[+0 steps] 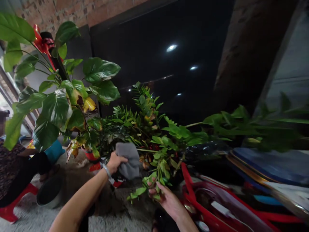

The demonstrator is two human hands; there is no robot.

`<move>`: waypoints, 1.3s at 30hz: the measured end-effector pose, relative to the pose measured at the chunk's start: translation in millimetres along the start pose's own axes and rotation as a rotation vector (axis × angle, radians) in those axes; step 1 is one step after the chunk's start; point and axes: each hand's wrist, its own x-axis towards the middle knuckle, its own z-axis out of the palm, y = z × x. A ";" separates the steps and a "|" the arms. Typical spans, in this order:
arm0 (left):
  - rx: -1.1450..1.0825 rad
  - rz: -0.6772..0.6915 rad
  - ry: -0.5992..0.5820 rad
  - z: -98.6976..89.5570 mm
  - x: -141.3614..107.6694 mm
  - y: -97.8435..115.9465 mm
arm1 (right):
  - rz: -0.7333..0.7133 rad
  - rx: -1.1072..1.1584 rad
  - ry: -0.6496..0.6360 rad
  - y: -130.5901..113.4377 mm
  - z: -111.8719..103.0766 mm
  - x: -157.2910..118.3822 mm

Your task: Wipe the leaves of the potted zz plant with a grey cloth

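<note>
My left hand [116, 162] pinches a grey cloth [129, 161] that hangs from it near the centre, in front of the plants. A metal band circles that wrist. Lower and to the right, my right hand [160, 195] has its fingers closed around a leafy green stem [158, 177]. That stem belongs to a bushy green plant [169, 141] by a dark glossy panel. Some of its leaves hide parts of my right fingers.
A tall broad-leaved plant [56, 106] stands at the left. Beyond it, a person [12, 164] sits on a red stool [21, 199] beside a dark bucket [50, 193]. Red framework [212, 206] and stacked blue-topped items [260, 164] lie at the right.
</note>
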 end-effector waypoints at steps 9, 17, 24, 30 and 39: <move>0.051 0.038 -0.257 -50.5 -24.4 72.5 | -0.029 -0.032 0.059 8.0 -4.0 7.8; 0.170 -0.081 -0.261 -87.6 -18.5 18.1 | 0.000 -0.081 0.295 25.5 17.2 1.0; -0.154 0.088 -0.217 -98.9 10.4 69.4 | -0.031 -0.015 0.346 8.7 67.3 10.9; 0.031 -0.100 -0.378 -97.1 6.3 16.6 | -0.053 0.004 0.384 4.8 96.1 27.3; -0.247 0.103 -0.264 -111.2 10.8 69.7 | -0.056 0.130 0.295 16.2 110.9 51.6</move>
